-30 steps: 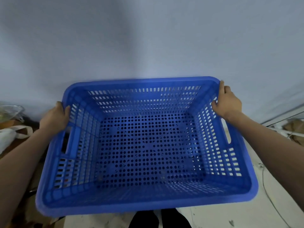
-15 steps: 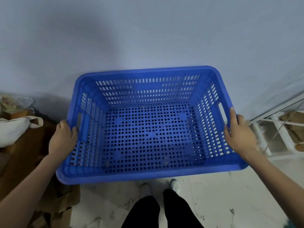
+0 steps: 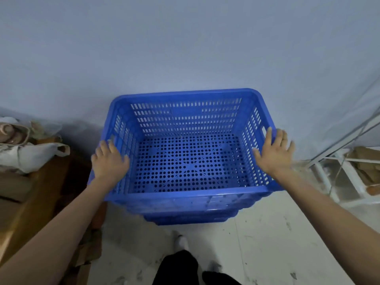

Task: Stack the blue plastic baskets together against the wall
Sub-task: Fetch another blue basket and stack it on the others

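Against wall [image 3: 185,48], open hands [image 3: 110,161] on basket [image 3: 185,199].

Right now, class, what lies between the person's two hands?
In the head view, the top blue basket spans the gap: left hand over its left rim, right hand over its right rim. Its perforated floor holds nothing.

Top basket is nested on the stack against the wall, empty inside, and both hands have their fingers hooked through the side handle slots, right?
Not quite. The head view shows the left hand and right hand spread flat over the side rims, not hooked through the slots. The rest holds: the top basket sits nested on the stack against the wall, empty.
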`<move>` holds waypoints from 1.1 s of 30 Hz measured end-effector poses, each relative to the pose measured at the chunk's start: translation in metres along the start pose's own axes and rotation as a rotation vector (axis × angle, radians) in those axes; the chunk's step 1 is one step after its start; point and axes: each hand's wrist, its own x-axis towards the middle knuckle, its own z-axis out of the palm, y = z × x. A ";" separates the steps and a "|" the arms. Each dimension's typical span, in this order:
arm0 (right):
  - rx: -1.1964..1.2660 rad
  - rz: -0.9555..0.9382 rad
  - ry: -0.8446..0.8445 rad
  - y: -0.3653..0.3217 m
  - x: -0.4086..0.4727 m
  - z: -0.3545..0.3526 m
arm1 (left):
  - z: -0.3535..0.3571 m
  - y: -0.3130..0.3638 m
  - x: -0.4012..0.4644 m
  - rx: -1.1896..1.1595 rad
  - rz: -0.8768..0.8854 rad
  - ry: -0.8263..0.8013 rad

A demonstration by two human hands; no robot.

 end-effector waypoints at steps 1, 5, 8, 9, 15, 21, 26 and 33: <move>0.066 -0.093 0.062 -0.017 -0.014 -0.001 | 0.001 0.019 -0.022 -0.042 0.102 0.021; 0.214 -0.462 -0.067 -0.099 -0.084 0.010 | 0.023 0.101 -0.098 -0.101 0.374 -0.112; 0.138 -0.479 -0.099 -0.123 -0.105 0.024 | 0.031 0.118 -0.115 -0.021 0.433 -0.143; 0.104 -0.463 -0.101 -0.123 -0.105 0.025 | 0.032 0.118 -0.115 -0.010 0.413 -0.155; 0.054 -0.543 -0.269 -0.097 -0.091 0.020 | 0.036 0.085 -0.088 -0.058 0.463 -0.296; 0.084 -0.406 -0.341 0.030 -0.043 0.010 | 0.026 -0.070 -0.049 0.211 0.333 -0.140; -0.004 -0.496 -0.143 0.025 -0.041 0.028 | 0.043 -0.074 -0.047 0.214 0.438 -0.015; -0.036 -0.498 -0.150 0.025 -0.039 0.034 | 0.047 -0.080 -0.036 0.222 0.459 -0.013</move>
